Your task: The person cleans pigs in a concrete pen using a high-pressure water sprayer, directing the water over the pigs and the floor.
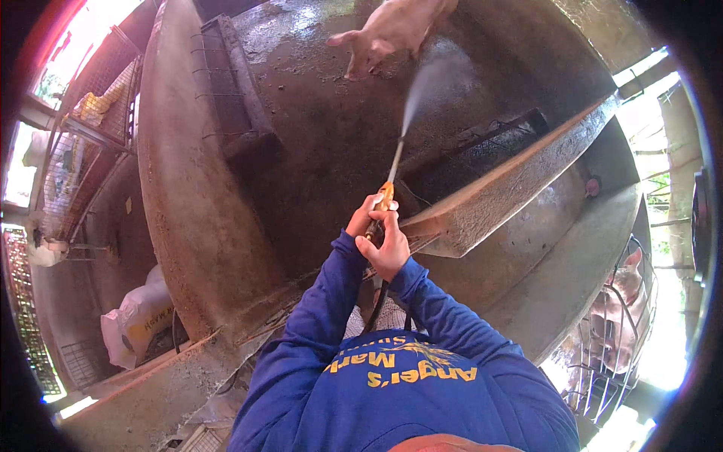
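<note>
Both my hands are closed on a pressure washer gun (387, 193) with an orange body and a thin metal lance. My left hand (362, 217) wraps the grip from the left. My right hand (390, 250) closes round its rear end, just behind the left. Part of the handle is hidden by the fingers. A white fan of water spray (419, 98) leaves the tip, pointing away from me into a concrete pen. From the gun a dark hose (376, 307) runs down past my body. A pinkish pig (395, 34) stands at the far end of the pen, close to the spray.
Concrete walls (177, 173) bound the wet, dirty pen floor (324, 113). Troughs with metal bars stand along the left (224, 83) and right (482, 154) sides. More pigs (621, 313) are behind bars at right. A white sack (139, 316) lies at lower left.
</note>
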{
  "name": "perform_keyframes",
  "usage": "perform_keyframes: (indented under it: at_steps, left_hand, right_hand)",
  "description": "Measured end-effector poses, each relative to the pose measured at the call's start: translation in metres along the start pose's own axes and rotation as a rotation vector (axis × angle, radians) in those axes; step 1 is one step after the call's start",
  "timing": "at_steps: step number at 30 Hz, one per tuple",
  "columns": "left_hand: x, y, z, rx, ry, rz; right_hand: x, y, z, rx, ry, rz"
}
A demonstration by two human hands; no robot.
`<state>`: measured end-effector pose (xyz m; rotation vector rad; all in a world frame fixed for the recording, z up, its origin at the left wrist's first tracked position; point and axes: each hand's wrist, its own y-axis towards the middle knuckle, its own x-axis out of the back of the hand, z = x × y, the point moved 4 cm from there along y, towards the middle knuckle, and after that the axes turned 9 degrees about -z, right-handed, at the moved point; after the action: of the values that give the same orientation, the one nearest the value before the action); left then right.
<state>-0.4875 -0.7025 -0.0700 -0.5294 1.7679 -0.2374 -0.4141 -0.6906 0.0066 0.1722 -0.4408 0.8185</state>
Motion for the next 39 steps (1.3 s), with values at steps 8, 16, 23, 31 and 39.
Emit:
perform_keyframes:
  at_steps: [8,16,23,31,39]
  left_hand:
    - [0.028,-0.001,0.01,-0.084,0.086,-0.121]
    - [0.022,0.003,0.026,-0.146,0.208,-0.244]
    - [-0.011,0.007,0.045,-0.166,0.219,-0.185]
    - [-0.068,0.042,0.073,-0.258,0.216,-0.229]
    - [-0.141,0.099,0.13,-0.249,0.236,-0.284]
  right_hand:
    - [-0.004,-0.012,-0.016,0.014,0.066,0.018]
    - [0.012,-0.02,-0.032,0.036,0.32,0.018]
    - [0.045,-0.027,-0.03,0.065,0.252,-0.063]
    - [0.117,-0.004,-0.044,0.061,0.324,0.011]
    - [0.22,0.024,-0.076,0.102,0.328,-0.068]
